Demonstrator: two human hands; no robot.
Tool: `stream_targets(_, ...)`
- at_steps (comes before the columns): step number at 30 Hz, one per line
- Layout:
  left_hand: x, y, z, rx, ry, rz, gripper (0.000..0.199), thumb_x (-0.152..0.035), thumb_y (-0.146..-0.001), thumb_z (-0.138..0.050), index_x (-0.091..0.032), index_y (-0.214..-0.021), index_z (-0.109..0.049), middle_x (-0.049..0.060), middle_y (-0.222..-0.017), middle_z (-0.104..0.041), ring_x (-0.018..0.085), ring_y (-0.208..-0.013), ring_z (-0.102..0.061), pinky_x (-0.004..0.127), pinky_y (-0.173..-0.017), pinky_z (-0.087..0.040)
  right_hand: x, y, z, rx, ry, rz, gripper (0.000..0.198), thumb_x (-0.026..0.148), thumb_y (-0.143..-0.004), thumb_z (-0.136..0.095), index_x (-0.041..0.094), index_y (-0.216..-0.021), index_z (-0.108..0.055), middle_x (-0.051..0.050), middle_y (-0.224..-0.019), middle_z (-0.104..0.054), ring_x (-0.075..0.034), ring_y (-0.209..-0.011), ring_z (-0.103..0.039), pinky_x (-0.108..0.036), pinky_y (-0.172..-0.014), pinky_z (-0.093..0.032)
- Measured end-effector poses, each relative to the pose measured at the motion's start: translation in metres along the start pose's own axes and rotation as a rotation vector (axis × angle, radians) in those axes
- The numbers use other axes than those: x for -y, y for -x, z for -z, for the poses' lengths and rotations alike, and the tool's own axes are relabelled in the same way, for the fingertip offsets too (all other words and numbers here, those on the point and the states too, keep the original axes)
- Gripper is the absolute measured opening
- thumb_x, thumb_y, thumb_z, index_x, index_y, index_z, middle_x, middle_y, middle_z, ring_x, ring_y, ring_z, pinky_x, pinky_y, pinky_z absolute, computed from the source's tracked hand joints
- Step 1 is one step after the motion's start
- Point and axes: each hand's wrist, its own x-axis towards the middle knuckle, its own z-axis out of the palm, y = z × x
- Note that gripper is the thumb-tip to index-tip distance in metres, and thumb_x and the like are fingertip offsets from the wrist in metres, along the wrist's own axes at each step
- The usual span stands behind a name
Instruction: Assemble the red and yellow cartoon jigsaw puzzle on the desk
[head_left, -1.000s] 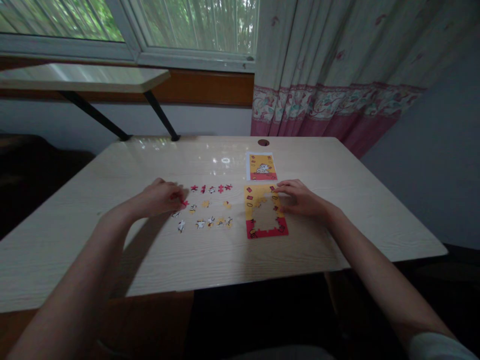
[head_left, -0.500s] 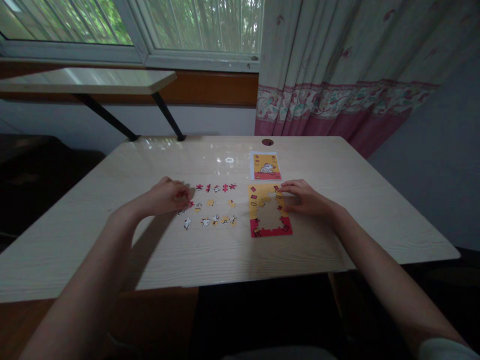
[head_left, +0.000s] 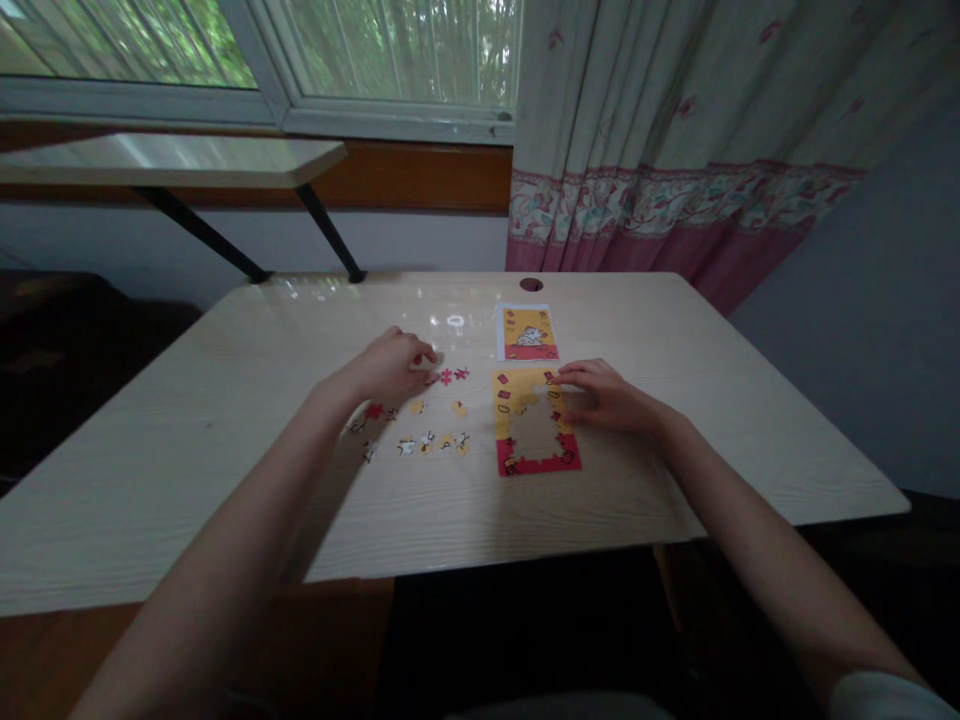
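A partly assembled jigsaw puzzle (head_left: 538,466) lies on the counter (head_left: 465,520), its border joined around an unfilled middle. At its 2 o'clock the right hand (head_left: 600,395) is open, fingertips at the border's edge. Toward 10 o'clock the left hand (head_left: 394,362) bends over two red jigsaw pieces (head_left: 447,377); whether its fingers pinch anything, I cannot tell. White-and-yellow pieces (head_left: 406,446) lie loose around 9 o'clock, with a single red piece (head_left: 374,411) farther out. The picture card (head_left: 530,333) sits just beyond at 12 o'clock.
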Motion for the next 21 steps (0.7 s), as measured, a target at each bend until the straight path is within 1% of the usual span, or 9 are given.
stream_targets(3,-0.010,-0.010,-0.009,-0.004,-0.019,-0.034,0.029,-0.033,-0.076,-0.053,-0.020,-0.097,-0.069,0.009,-0.094,-0.067,0.023,-0.087,-0.053,0.034,-0.084,-0.032,0.000,0.000,0.000,0.008,0.004,-0.005,0.049,0.043,-0.076,-0.066,0.023,-0.120,-0.058,-0.011,-0.123,-0.055,-0.027,-0.115,-0.049,-0.045,-0.098,-0.037)
stream_targets(7,-0.018,-0.015,-0.012,0.005,-0.050,-0.062,0.026,-0.029,-0.078,-0.050,-0.020,-0.092,-0.071,0.009,-0.090,-0.067,0.022,-0.084,-0.052,0.034,-0.083,-0.033,0.000,0.000,0.000,0.012,0.007,-0.029,0.051,0.044,-0.074,-0.067,0.022,-0.120,-0.058,-0.011,-0.123,-0.055,-0.027,-0.115,-0.048,-0.044,-0.098,-0.037)
stream_targets(11,-0.018,-0.015,-0.008,0.001,-0.012,-0.035,0.023,-0.024,-0.072,-0.055,-0.018,-0.088,-0.071,0.009,-0.087,-0.068,0.022,-0.083,-0.051,0.034,-0.081,-0.034,0.001,-0.001,-0.001,0.007,0.003,-0.032,0.052,0.044,-0.074,-0.068,0.024,-0.121,-0.058,-0.010,-0.123,-0.055,-0.026,-0.116,-0.047,-0.043,-0.098,-0.036)
stream_targets(14,-0.018,-0.011,0.000,-0.005,0.042,0.026,0.017,-0.022,-0.071,-0.056,-0.018,-0.078,-0.071,0.007,-0.075,-0.067,0.022,-0.079,-0.051,0.032,-0.075,-0.035,0.001,0.000,-0.001,0.010,0.001,-0.026,0.052,0.044,-0.074,-0.067,0.023,-0.121,-0.057,-0.010,-0.123,-0.055,-0.026,-0.115,-0.047,-0.043,-0.098,-0.036)
stream_targets(16,-0.025,-0.008,0.008,-0.003,0.143,0.086,0.016,-0.023,-0.072,-0.055,-0.018,-0.074,-0.070,0.005,-0.069,-0.066,0.019,-0.072,-0.052,0.030,-0.069,-0.036,0.000,0.000,-0.001,0.010,0.001,-0.021,0.052,0.044,-0.074,-0.068,0.023,-0.121,-0.057,-0.011,-0.124,-0.054,-0.026,-0.115,-0.048,-0.043,-0.098,-0.036)
stream_targets(17,-0.031,-0.007,0.011,-0.002,0.232,0.107,0.016,-0.024,-0.073,-0.056,-0.017,-0.074,-0.070,0.005,-0.068,-0.066,0.017,-0.068,-0.052,0.029,-0.067,-0.037,-0.001,0.000,-0.001,0.011,0.001,-0.015,0.052,0.043,-0.074,-0.068,0.023,-0.121,-0.057,-0.011,-0.123,-0.054,-0.026,-0.115,-0.048,-0.044,-0.097,-0.036)
stream_targets(19,-0.050,-0.008,0.015,-0.030,0.490,0.126,0.017,-0.028,-0.074,-0.057,-0.016,-0.077,-0.070,0.004,-0.072,-0.068,0.015,-0.065,-0.054,0.028,-0.065,-0.039,-0.002,0.000,-0.001,0.002,-0.001,0.002,0.051,0.042,-0.075,-0.068,0.023,-0.120,-0.057,-0.010,-0.123,-0.055,-0.026,-0.115,-0.048,-0.044,-0.097,-0.036)
stream_targets(21,-0.075,-0.011,0.012,-0.043,0.806,0.128,0.018,-0.030,-0.074,-0.058,-0.016,-0.077,-0.069,0.005,-0.077,-0.070,0.014,-0.068,-0.057,0.027,-0.066,-0.042,-0.001,-0.002,-0.001,-0.034,-0.013,0.023,0.045,0.040,-0.077,-0.066,0.023,-0.117,-0.059,-0.010,-0.121,-0.056,-0.025,-0.113,-0.049,-0.043,-0.096,-0.037)
